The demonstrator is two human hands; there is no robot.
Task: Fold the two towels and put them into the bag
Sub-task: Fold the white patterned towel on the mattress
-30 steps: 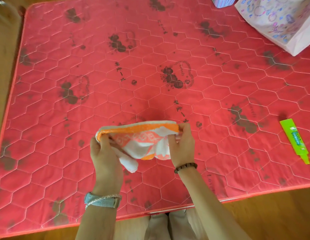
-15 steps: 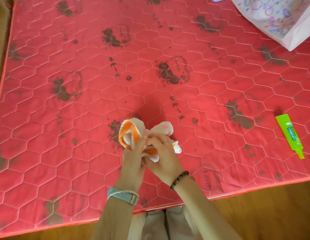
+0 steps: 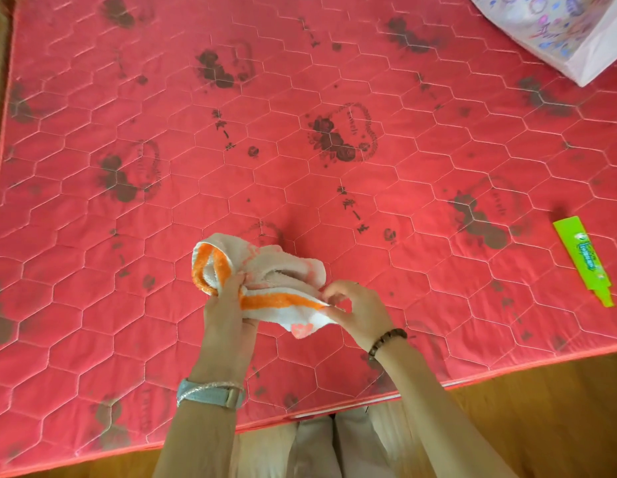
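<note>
Towel [image 3: 265, 284] bunched between both hands near mattress [image 3: 300, 167] front edge.

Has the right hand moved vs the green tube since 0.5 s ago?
Yes. The right hand has pulled rightward toward the green tube, away from the left hand, stretching the towel.

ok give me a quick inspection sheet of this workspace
surface: red quilted mat on a wooden floor
job's things: one white and orange towel, bunched, held by both hands; patterned bag at the far right corner; second towel not seen
clutter: green tube on the mat's right side
grippers: left hand and right hand both grip the towel
cables: nothing seen
surroundings: person's legs at the near edge
</note>
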